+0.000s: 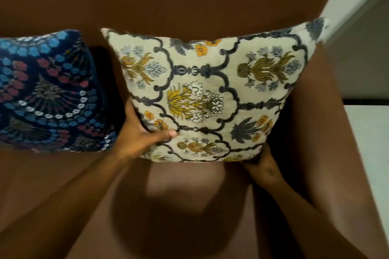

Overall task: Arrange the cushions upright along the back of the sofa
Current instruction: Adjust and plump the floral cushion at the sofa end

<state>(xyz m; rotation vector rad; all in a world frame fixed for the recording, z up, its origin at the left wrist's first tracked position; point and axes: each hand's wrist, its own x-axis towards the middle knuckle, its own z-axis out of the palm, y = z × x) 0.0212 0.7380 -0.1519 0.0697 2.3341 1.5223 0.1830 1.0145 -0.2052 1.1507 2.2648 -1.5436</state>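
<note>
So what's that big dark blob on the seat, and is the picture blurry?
Head view: the blob is a soft shadow on the sofa seat, below the cream cushion. Forearms and frame edges look smeared; the cushion's print is fairly sharp; lines bow near the wide-angle corners.

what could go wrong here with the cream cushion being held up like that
1. Both grips sit low: the left hand pinches the lower left edge of the cream cushion and the right hand is mostly hidden under its lower right corner, so the top could flop forward when released.
2. Its upper right corner reaches past the sofa armrest edge, so it may settle crooked.
3. The blue cushion stands close on the left; shifting sideways might nudge it.
</note>
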